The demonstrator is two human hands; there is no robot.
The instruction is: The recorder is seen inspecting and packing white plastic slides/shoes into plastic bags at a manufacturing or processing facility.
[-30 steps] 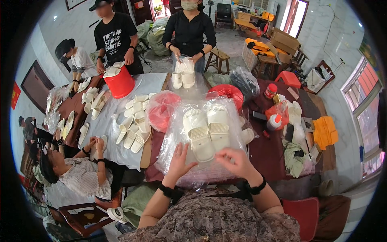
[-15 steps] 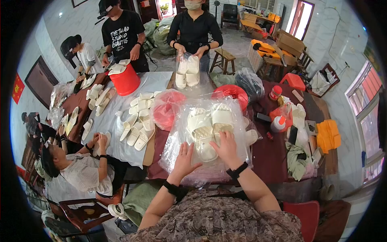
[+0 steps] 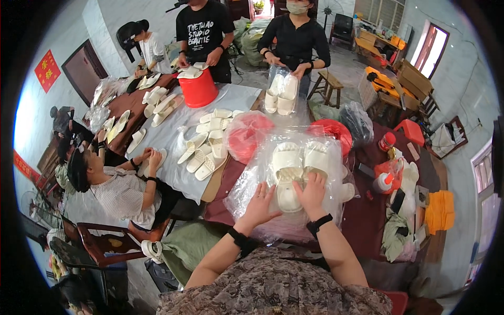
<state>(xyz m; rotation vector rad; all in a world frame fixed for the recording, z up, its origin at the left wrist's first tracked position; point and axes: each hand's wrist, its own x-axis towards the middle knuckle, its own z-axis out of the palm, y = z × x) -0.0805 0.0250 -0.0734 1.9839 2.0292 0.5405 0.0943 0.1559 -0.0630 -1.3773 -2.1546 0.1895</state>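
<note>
Compared with a second ago, the right grip is over the right slipper's near part rather than beside it, fingers extended and unclenched. The left grip, thumb and fingers apart, lies just left of the white slippers, which extend far beyond both on clear plastic atop the table.

Before me on the table, a pair of slippers lay on or inside plastic bags; I couldn't quite tell which. My left hand was just left of the pair, my right hand over the near end of the right slipper. Farther left, other slippers lay on a sheet, with a bucket behind them. Right of the pair stood a bottle, a jar behind it.
</note>
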